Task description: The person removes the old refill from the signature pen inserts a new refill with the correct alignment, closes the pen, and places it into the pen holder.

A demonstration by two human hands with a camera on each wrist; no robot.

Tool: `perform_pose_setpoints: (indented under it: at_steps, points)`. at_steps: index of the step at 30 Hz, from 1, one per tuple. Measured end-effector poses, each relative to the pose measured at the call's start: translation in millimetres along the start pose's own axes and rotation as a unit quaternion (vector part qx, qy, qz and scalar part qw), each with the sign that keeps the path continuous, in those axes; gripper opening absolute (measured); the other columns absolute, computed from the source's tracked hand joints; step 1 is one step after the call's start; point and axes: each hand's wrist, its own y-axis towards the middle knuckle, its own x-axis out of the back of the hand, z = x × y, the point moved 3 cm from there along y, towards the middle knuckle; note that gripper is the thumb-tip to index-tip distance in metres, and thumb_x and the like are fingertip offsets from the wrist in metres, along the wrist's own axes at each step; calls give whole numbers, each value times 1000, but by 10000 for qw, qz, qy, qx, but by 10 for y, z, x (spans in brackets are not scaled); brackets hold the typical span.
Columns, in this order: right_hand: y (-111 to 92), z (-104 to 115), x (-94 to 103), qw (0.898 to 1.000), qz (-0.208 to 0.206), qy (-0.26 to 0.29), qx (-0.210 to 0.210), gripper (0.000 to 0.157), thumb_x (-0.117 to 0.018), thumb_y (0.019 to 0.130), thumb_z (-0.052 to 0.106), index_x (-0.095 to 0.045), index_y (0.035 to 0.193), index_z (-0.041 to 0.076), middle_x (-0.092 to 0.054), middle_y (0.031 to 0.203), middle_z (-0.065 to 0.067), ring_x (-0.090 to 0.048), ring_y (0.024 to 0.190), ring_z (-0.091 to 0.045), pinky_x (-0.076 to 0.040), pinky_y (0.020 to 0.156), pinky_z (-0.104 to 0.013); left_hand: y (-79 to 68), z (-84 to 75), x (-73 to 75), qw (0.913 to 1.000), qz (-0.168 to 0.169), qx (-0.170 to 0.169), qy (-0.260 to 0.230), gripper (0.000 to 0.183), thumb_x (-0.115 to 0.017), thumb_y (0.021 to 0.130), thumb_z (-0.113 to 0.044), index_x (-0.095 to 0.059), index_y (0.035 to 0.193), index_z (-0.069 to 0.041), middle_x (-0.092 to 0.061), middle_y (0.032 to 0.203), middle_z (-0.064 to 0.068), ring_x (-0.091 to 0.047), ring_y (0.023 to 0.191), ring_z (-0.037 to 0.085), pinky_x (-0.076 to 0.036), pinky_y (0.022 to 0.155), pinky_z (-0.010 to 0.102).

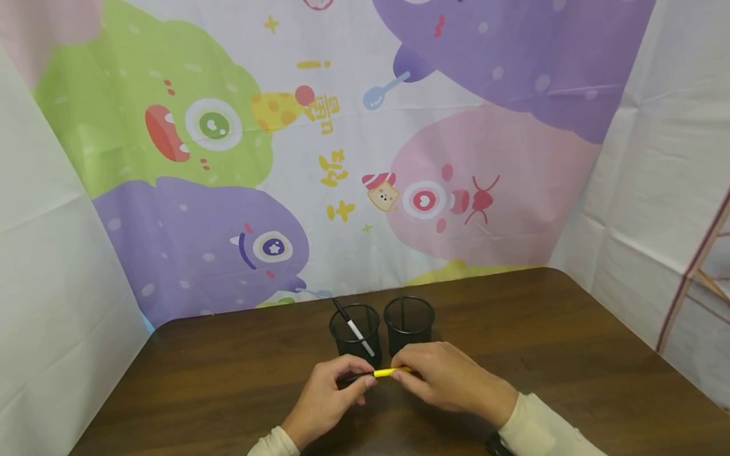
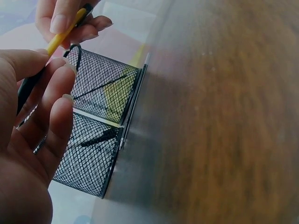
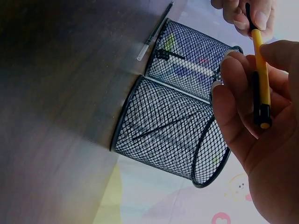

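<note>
A yellow and black pen point(image 1: 383, 373) spans the gap between the two hands, in front of two mesh cups. My left hand point(image 1: 333, 389) pinches its black end between thumb and fingers. On the other side, my right hand point(image 1: 441, 380) holds the yellow barrel point(image 3: 259, 51) with the thumb pressed on it. A black clip and a black tip show past the right thumb in the right wrist view. The left black mesh cup point(image 1: 340, 342) has a black-and-white marker point(image 1: 355, 329) leaning in it. Beside it stands the right black mesh cup point(image 1: 410, 332).
A slim dark stick with a pale end point(image 3: 155, 32) lies on the table by the left cup's base in the right wrist view. The brown wooden table point(image 1: 228, 361) meets a cartoon-printed cloth point(image 1: 353, 253) behind the cups. White cloth walls point(image 1: 51, 253) flank both sides.
</note>
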Motion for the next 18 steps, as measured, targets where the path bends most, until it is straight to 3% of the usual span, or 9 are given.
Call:
perform_pose_setpoints:
  at_steps: [3, 8, 18]
  points:
    - [-3, 2, 0, 10000, 35, 50, -47, 7, -65, 99, 23, -70, 97, 18, -56, 81, 19, -46, 61, 4, -43, 55, -13, 1, 100, -4, 10000, 35, -27, -85, 14, -74, 92, -20, -70, 104, -13, -74, 91, 0, -67, 61, 14, -59, 59, 31]
    - [-5, 2, 6, 10000, 9, 16, -48, 8, -64, 100, 24, -70, 98, 18, -56, 82, 19, -47, 62, 4, -43, 55, -13, 2, 95, -1, 9999, 38, -3, -163, 16, -74, 93, -21, -70, 106, -13, -73, 92, 1, -67, 61, 15, -59, 60, 32]
    - [-2, -18, 15, 9999, -12, 116, -125, 17, -59, 103, 28, -70, 99, 16, -54, 80, 19, -47, 61, 4, -44, 55, -14, -3, 127, 20, 9986, 52, 441, -293, 18, -70, 96, -23, -71, 110, -11, -73, 92, 7, -67, 64, 17, -60, 61, 34]
